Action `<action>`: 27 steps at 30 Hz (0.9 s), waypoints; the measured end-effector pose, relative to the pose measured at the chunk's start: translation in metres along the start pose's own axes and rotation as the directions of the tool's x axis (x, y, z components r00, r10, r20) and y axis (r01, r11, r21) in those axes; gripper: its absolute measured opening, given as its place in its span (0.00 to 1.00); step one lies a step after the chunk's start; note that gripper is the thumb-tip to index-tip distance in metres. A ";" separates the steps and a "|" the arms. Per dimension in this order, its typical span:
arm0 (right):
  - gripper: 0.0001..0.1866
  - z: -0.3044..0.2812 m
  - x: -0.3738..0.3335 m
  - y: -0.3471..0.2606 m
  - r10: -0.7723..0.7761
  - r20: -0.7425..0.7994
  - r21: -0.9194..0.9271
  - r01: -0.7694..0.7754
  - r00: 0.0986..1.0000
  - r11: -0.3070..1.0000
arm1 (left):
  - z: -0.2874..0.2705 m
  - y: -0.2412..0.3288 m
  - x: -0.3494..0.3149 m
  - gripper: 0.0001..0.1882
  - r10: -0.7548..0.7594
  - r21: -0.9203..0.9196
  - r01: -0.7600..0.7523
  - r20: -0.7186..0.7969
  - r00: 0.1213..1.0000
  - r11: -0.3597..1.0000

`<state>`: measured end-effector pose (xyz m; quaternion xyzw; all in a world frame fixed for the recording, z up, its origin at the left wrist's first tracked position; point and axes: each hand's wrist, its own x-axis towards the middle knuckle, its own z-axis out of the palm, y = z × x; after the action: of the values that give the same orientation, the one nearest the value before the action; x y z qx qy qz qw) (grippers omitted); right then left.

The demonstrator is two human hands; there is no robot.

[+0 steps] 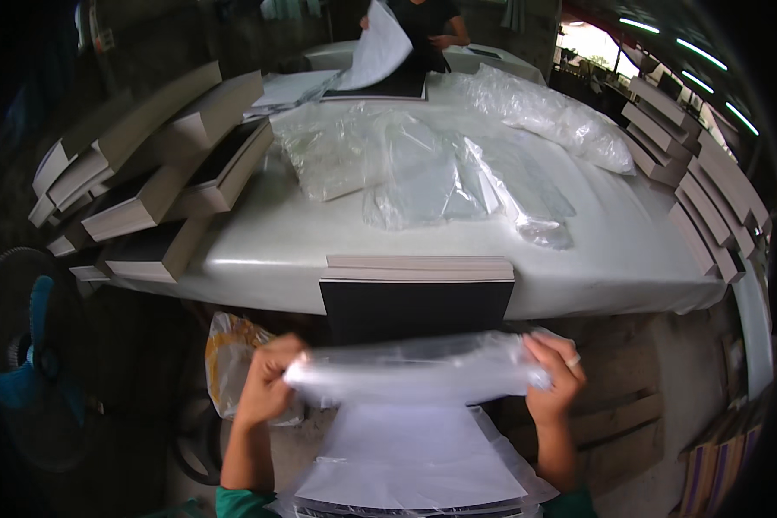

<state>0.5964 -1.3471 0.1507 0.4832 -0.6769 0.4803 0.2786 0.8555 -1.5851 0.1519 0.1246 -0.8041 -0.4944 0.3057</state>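
Note:
A clear plastic bag (pixel 414 369), blurred by motion, is stretched between my two hands. My left hand (pixel 272 380) is closed on one end of it and my right hand (pixel 554 371), with a ring on a finger, pinches the other. Below the bag, white sheets (pixel 414 457) inside clear plastic lie close to my body. Just beyond my hands a thick black-covered book block (pixel 419 302) with pale page edges rests at the table's front edge, its lower part hidden by the bag.
Stacks of thick books stand on the table (pixel 259 281) at left (pixel 160 198) and right (pixel 708 198). Loose clear bags (pixel 423 173) and a bulky plastic bundle (pixel 552 116) lie mid-table. Across it a person (pixel 427 26) handles a white sheet (pixel 380 47). A blue-bladed fan (pixel 33 354) stands left.

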 end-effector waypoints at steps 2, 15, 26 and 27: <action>0.12 -0.030 -0.011 -0.002 0.176 0.178 0.327 -0.228 0.968 0.917 | -0.006 0.005 -0.011 0.05 -0.180 -0.340 0.385 0.502 0.846 0.858; 0.12 0.069 -0.257 0.169 0.429 0.901 0.035 -0.975 -0.063 -0.218 | 0.068 -0.254 -0.091 0.07 -0.662 -0.542 0.835 0.593 0.459 0.094; 0.17 -0.020 -0.194 0.170 0.839 0.395 0.346 -0.907 0.374 0.241 | 0.013 -0.143 -0.088 0.24 -0.476 -0.456 0.534 0.245 0.845 0.712; 0.24 -0.048 -0.174 0.154 0.769 0.481 0.438 -0.875 0.422 0.207 | -0.004 -0.116 -0.106 0.28 -0.356 -0.511 0.378 0.144 0.923 0.772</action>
<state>0.5162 -1.2250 -0.0363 0.1455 -0.6400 0.7096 -0.2564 0.9293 -1.5904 0.0136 0.1802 -0.6021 -0.7490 0.2099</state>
